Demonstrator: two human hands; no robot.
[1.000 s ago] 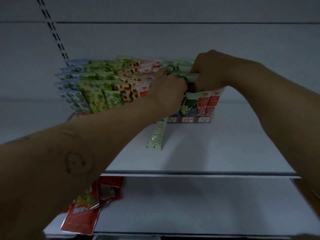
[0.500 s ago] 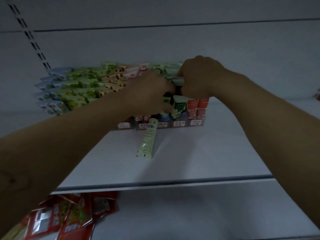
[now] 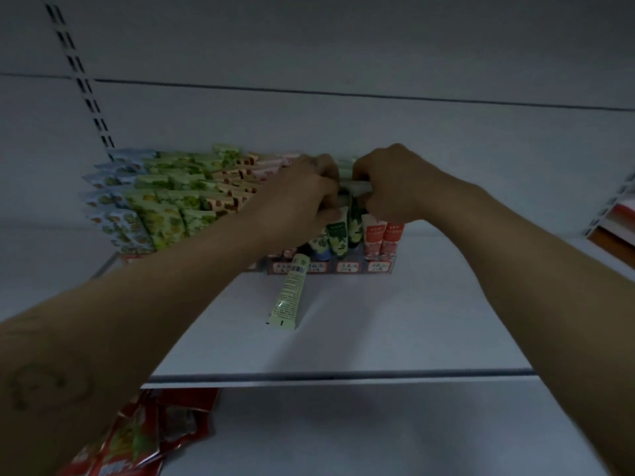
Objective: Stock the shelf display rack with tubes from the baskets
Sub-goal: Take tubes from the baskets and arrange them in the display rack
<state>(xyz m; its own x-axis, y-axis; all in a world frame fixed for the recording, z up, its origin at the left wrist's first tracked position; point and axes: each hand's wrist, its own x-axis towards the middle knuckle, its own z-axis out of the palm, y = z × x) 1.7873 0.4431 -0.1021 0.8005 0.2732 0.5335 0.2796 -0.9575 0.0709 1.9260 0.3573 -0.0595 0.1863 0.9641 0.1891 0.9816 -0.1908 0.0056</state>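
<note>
Head view: both arms reach up to the display rack at the back of the upper shelf. The right hand has its fingers curled round one end of a pale tube, held level above the rack's right-hand rows. The left hand is curled at the tube's other end; whether its fingers pinch the tube cannot be told. Stocked tubes fill the rack's left rows, tilted back. A loose tube lies flat on the shelf, its cap touching the rack front. Red packets lie on the lower shelf, left
</note>
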